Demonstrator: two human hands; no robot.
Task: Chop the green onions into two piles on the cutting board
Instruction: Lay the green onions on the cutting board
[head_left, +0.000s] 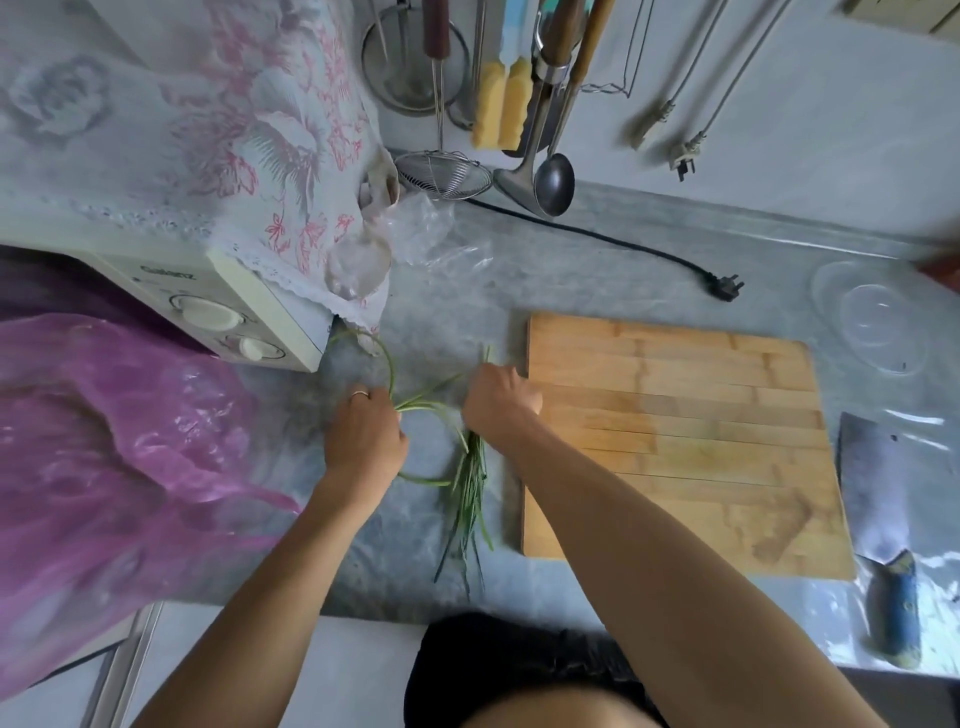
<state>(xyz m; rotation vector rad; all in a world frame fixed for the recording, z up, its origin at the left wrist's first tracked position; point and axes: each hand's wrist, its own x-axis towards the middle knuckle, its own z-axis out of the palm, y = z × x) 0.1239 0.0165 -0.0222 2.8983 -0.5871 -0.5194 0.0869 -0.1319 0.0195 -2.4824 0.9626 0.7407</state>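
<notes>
A bunch of thin green onions (470, 491) hangs over the grey counter, just left of the wooden cutting board (675, 441). My right hand (496, 402) grips the bunch near its upper part, and the leaf tips trail down toward me. My left hand (363, 431) pinches a few loose stalks that curve away in a loop toward the microwave. Nothing lies on the cutting board. A cleaver (878, 499) with a blue handle lies on the counter to the right of the board.
A microwave (218, 306) under a floral cloth stands at the left, with a purple plastic bag (119, 457) in front of it. Utensils hang on the wall behind. A black power cord (623, 244) crosses the counter. A clear glass plate (878, 322) sits at the far right.
</notes>
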